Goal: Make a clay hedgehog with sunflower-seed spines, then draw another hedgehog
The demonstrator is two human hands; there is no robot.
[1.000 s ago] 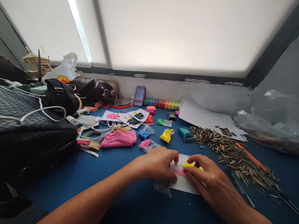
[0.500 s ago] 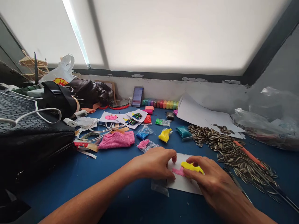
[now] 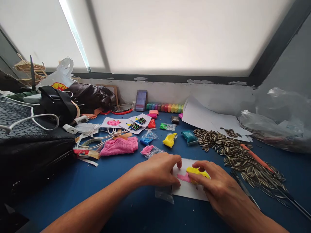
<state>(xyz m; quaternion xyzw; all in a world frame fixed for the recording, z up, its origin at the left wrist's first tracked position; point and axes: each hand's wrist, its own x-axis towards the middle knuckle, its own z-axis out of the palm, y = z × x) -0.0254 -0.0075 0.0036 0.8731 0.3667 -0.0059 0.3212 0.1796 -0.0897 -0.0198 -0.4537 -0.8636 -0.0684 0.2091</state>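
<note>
A white card (image 3: 190, 193) lies in front of me, with flattened pink modelling clay (image 3: 184, 177) and a yellow modelling clay piece (image 3: 198, 171) on it. My left hand (image 3: 161, 170) rests over the card's left edge, thumb and index finger spread apart and nothing between them. From the right, my right hand (image 3: 215, 183) has its thumb at the border of pink and yellow and its index finger on top of the yellow clay, pinching it against the card. Its other fingers are partly hidden. A clear plastic piece (image 3: 164, 194) sits beside the card.
Clay packets surround the card: pink (image 3: 147, 149), blue (image 3: 147, 138), yellow (image 3: 169, 140) and teal (image 3: 189, 137). Sunflower seeds (image 3: 225, 149) spread at right with an orange tool (image 3: 257, 158) and tweezers (image 3: 245, 190). A pink cloth (image 3: 119, 146) and black bag (image 3: 36, 149) are at left.
The whole view has shifted slightly, so things sit a little further left. Both hands keep nearly the same pose on the card; the right fingers still touch the yellow clay.
</note>
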